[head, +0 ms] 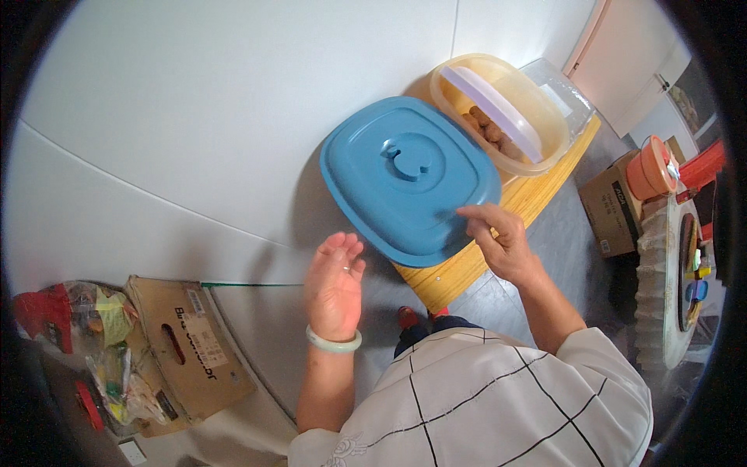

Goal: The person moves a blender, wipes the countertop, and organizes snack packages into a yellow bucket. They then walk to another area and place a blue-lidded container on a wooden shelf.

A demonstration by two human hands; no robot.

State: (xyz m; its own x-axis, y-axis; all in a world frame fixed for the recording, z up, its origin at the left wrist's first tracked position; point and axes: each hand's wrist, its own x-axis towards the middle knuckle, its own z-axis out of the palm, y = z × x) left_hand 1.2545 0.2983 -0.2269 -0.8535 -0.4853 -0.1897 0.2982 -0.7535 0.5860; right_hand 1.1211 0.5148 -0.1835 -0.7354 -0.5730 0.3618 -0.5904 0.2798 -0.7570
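Observation:
A blue plastic lid (362, 169) with a round recessed handle in its middle sits at the near end of a yellow wooden bench (446, 283); what is under it is hidden. Just off the lid's left near corner, my left hand (335, 286) is raised with nothing in it. It wears a ring and a pale green bangle (334, 341). Over the lid's right near edge hovers my right hand (505, 242), also holding nothing, its forefinger stretched out. Whether that fingertip touches the lid I cannot tell.
Beyond the lid stands a clear plastic tub (557, 125) with brown roundish items (490, 129) and a lilac-edged lid (496, 111) tilted inside. Cardboard boxes stand at left (192, 350) and right (610, 204). An orange bucket (648, 172) and a round table (671, 292) are at right.

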